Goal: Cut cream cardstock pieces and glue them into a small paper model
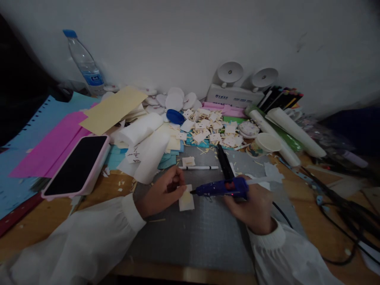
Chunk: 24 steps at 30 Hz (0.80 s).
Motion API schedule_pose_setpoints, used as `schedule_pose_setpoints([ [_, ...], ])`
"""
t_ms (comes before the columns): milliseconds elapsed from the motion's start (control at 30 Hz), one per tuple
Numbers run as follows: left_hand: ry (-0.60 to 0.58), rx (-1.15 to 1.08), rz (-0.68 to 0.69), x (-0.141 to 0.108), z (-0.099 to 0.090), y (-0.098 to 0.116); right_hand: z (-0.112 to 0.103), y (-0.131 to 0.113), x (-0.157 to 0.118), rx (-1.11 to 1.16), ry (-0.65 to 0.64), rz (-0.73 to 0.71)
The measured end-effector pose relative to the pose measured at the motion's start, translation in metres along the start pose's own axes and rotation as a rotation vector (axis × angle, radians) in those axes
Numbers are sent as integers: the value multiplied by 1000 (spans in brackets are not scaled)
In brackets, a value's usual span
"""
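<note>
My right hand is wrapped round a blue hot glue gun, whose nozzle points left. A glue stick sticks out of the gun's back end. The nozzle tip is at the right edge of a small cream card on the grey mat. With its fingers closed, my left hand pinches that card at its upper left; part of the grip is hidden. Just behind the card lie a white pen and another small card piece. A black marker-like object lies behind the gun.
Many small cards with sticks are heaped at the back. A phone, coloured paper and white rolls lie left. On the right are a paper cup and black cables. A bottle stands back left.
</note>
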<state>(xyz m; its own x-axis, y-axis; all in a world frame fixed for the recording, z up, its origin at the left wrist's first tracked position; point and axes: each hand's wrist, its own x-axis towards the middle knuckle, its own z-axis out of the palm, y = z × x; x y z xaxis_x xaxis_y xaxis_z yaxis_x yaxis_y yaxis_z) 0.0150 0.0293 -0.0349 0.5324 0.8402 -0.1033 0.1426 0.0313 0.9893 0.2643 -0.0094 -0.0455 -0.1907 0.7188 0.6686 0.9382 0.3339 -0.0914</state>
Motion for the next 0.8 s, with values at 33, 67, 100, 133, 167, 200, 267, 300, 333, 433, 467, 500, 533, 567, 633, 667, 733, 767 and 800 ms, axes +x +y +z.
schedule_pose_setpoints([
  [33,-2,-8,-5,0,0,0,0,0,0,10,-2,-3],
  [67,-2,-12,-8,0,0,0,0,0,0,10,-8,-3],
  [100,-2,-14,-9,0,0,-1,-1,0,0,5,-16,-4],
  [133,2,-14,-8,0,0,-1,-1,0,0,-4,-24,-8],
  [167,6,-14,-7,0,0,-1,-2,0,0,-14,-26,-12],
  [200,10,-12,-8,0,0,-1,-2,0,1,-19,-22,-20],
  [267,15,-14,-17,0,1,-1,-3,0,2,-6,-6,-37],
  [300,15,-21,-22,0,1,0,-4,-1,2,10,4,-48],
  [333,14,-27,-27,0,1,0,-5,-1,3,25,9,-53],
  [433,17,-40,-28,0,1,1,-6,-2,5,71,-2,-53],
  [467,18,-44,-27,0,1,0,-7,-2,5,87,-6,-51],
  [500,17,-49,-24,1,1,0,-7,-2,5,100,-10,-49],
  [533,16,-55,-22,1,1,0,-7,-2,6,110,-10,-50],
  [567,18,-60,-21,1,1,-1,-8,-2,6,118,-14,-54],
  [633,26,-53,-22,1,1,-2,-10,-2,9,126,-20,-70],
  [667,32,-45,-22,1,1,-3,-11,-2,10,129,-29,-85],
  [733,34,-40,-25,1,1,-3,-14,-1,13,144,-56,-105],
  [767,33,-47,-26,1,1,-3,-16,0,13,151,-65,-102],
  [800,31,-56,-28,1,1,-3,-18,2,13,158,-70,-81],
])
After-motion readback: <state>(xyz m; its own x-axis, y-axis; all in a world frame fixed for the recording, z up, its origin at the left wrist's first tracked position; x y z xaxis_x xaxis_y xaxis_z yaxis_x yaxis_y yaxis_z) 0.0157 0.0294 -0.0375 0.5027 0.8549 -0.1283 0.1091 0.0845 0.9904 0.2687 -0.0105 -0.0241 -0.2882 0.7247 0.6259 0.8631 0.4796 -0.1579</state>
